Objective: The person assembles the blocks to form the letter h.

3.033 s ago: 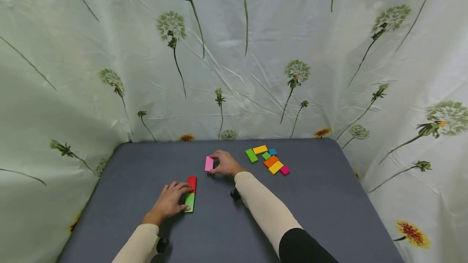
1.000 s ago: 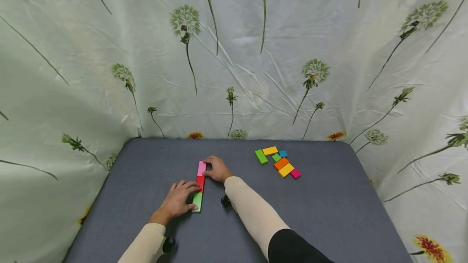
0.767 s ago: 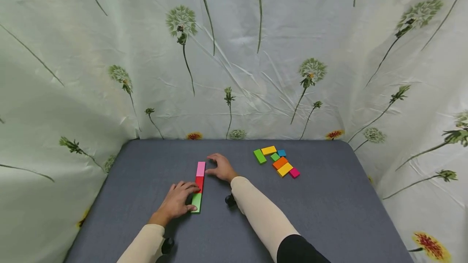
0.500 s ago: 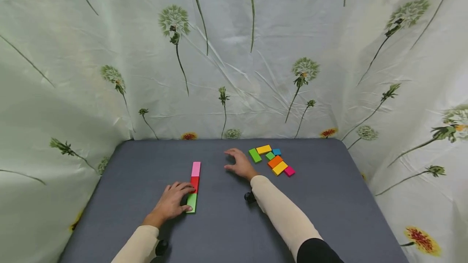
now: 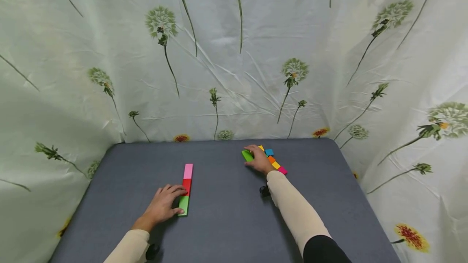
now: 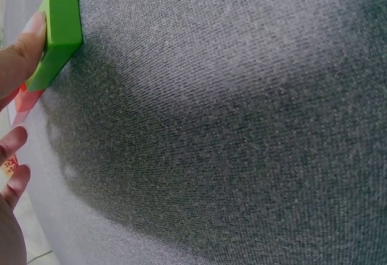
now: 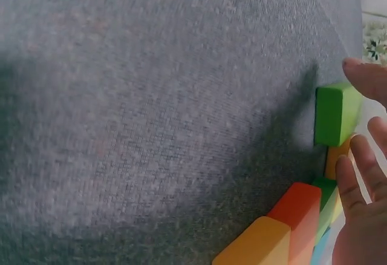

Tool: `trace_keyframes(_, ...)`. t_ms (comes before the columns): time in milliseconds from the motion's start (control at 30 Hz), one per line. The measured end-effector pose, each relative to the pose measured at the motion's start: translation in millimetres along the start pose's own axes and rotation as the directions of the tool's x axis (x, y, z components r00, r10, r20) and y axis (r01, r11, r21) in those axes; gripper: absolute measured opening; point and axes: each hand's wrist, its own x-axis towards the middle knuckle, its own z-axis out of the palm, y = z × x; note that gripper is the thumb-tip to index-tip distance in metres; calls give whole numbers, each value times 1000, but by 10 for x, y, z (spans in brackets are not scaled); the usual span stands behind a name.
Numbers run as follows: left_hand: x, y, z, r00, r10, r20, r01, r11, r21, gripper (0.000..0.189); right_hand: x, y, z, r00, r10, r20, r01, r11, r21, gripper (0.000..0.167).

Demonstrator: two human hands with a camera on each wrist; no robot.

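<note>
Right hand (image 5: 260,161), thumb and fingers apart, at the green block (image 5: 247,156), left end of the colored cluster (image 5: 271,159) near the table's (image 5: 226,214) far edge. Left hand (image 5: 163,204), digits parted, touches the three-block row (image 5: 187,183), broad table between.

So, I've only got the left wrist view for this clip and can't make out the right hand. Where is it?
Observer: The head view shows the right hand over the loose blocks near the far edge of the table.
Operator: Is it at any one block in particular?
Observer: The right wrist view has its thumb by one end of a loose green block; whether they touch, I can't tell.
Operator: Any blue in that cluster?
Observer: Yes, the head view shows a blue block at the cluster's far side.
</note>
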Motion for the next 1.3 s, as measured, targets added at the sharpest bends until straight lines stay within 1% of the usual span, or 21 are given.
trace_keyframes(100,-9,1,-3,1000,5,-2,-5,1000,0,60,24,23,1,1000,18,12,-18,1000,-7,61)
trace_keyframes(233,-10,3,-6,1000,-4,1,4,1000,-5,60,52,38,1,999,22,29,-22,999,-26,63)
trace_keyframes(400,-3,-4,-3,1000,-23,8,23,1000,-9,60,74,49,-20,997,20,71,-18,999,-36,64)
trace_keyframes(633,-4,-4,-7,1000,-27,10,27,1000,-11,60,100,69,-47,992,12,129,-4,998,-66,65)
trace_keyframes(733,-8,1,-8,999,-29,16,29,1000,-12,60,104,71,-52,991,14,134,-5,997,-71,66)
trace_keyframes(867,-12,3,3,999,-28,23,29,999,-17,60,105,75,-47,990,40,137,-32,998,-58,69)
trace_keyframes(1000,-25,-2,9,999,-30,27,30,999,-12,60,116,85,-19,985,53,162,-38,995,-97,72)
trace_keyframes(1133,-26,-4,4,999,-23,27,23,1000,-2,60,127,82,-14,985,53,166,-28,988,-149,68)
trace_keyframes(1300,-2,3,-1,1000,-8,21,7,1000,14,60,121,66,-58,984,40,176,-14,988,-151,63)
